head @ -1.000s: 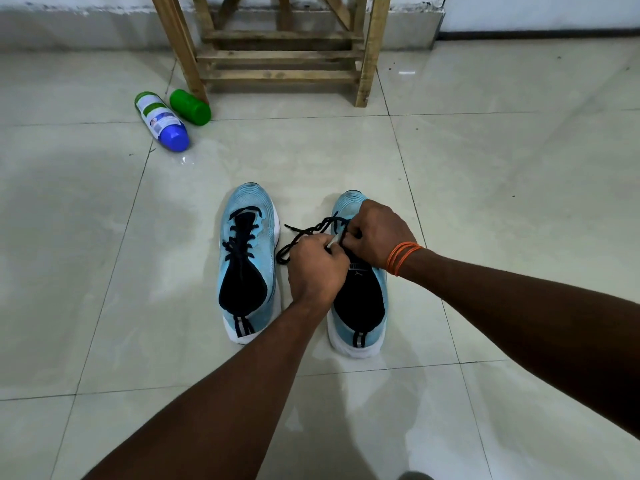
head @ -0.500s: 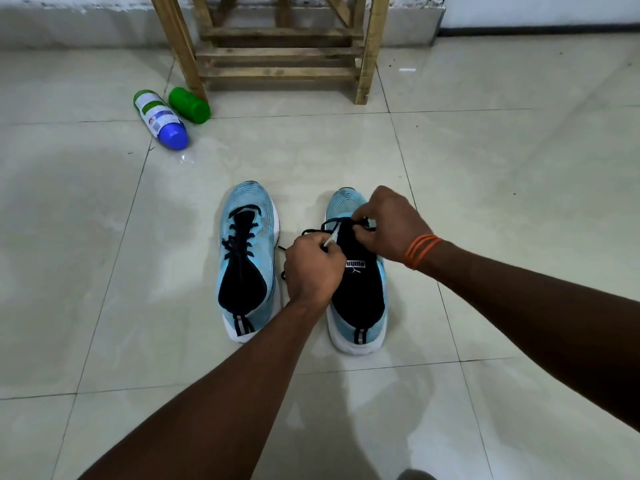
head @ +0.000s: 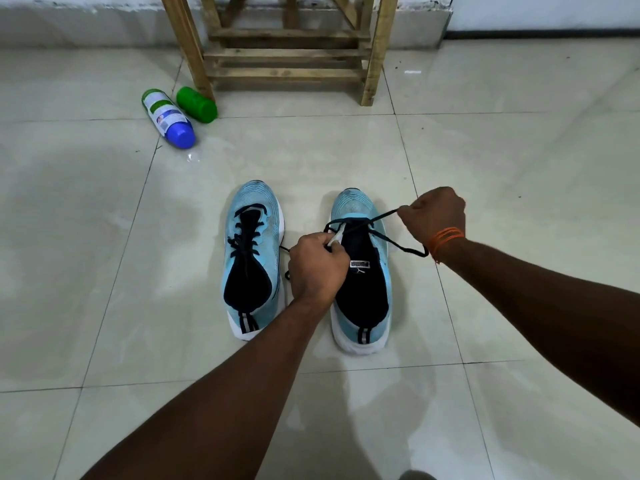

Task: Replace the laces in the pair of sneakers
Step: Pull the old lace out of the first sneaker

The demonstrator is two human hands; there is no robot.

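Observation:
Two light-blue sneakers stand side by side on the tiled floor, toes pointing away from me. The left sneaker (head: 254, 258) is laced with a black lace. The right sneaker (head: 363, 289) has its black lace (head: 388, 237) threaded only near the toe. My left hand (head: 317, 268) pinches a white eyelet loop at the right sneaker's left edge. My right hand (head: 434, 216) pinches the lace and holds it out to the right of the shoe, a loop hanging below my wrist.
A wooden stool frame (head: 287, 46) stands at the back against the wall. A white bottle with a blue cap (head: 169, 119) and a green bottle (head: 196, 105) lie on the floor beside its left leg. Pale tiles surround the shoes.
My right hand has moved from over the right sneaker's toe out to the right, drawing the black lace with it. My left hand stays at the shoe's left edge.

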